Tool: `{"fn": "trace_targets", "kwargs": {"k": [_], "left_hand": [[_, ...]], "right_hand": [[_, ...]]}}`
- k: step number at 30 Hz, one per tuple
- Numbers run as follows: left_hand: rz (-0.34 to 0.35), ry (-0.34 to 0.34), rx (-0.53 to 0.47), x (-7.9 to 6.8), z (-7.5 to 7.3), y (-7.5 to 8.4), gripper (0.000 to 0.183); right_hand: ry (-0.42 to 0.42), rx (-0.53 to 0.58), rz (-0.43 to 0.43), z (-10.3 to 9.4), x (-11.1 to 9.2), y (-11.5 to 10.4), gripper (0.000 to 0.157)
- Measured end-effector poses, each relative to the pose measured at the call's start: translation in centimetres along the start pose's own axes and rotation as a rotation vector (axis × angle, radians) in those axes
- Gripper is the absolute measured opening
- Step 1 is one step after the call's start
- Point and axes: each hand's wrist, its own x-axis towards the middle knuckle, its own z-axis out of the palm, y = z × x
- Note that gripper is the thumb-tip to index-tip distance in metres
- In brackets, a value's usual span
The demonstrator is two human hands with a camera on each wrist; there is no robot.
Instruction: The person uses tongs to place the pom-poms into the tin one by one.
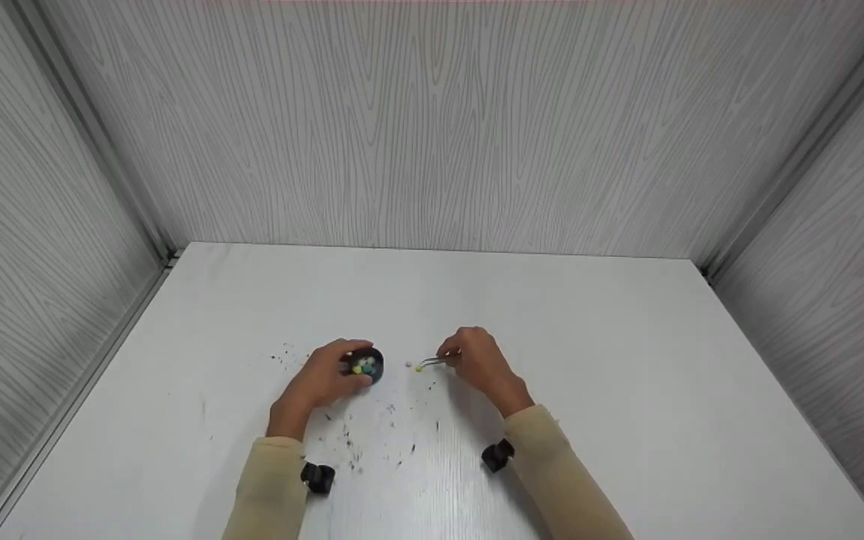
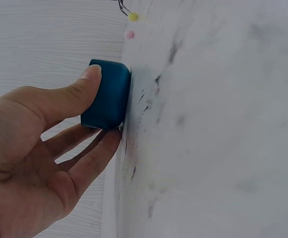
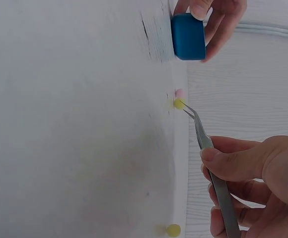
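Note:
A small blue cup (image 2: 109, 94) stands on the white table, held between the thumb and fingers of my left hand (image 1: 327, 373). In the head view, several small coloured balls (image 1: 368, 368) lie inside it. To the right, my right hand (image 1: 481, 367) pinches bent-tip metal tweezers (image 3: 218, 186) between thumb and fingers. Their tips are at a yellow ball (image 3: 179, 103) on the table; whether they grip it I cannot tell. A pink ball (image 2: 129, 34) lies just beside that one, on the cup's side.
Another yellow ball (image 3: 173, 230) shows at the bottom of the right wrist view. Dark specks and smudges (image 1: 349, 442) mark the white tabletop (image 1: 627, 360) near the hands. Wood-grain panels (image 1: 432, 127) enclose the back and both sides.

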Motion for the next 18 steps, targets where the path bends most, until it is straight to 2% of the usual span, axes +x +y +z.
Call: {"fn": "trace_targets", "kwargs": {"k": [12, 18], "left_hand": [[0.002, -0.004, 0.015, -0.13, -0.11, 0.13, 0.056], [-0.005, -0.004, 0.008, -0.13, -0.12, 0.19, 0.056]], "right_hand": [[-0.013, 0.014, 0.024, 0.01, 0.02, -0.17, 0.018], [-0.023, -0.018, 0.026, -0.02, -0.03, -0.15, 0.019]]}}
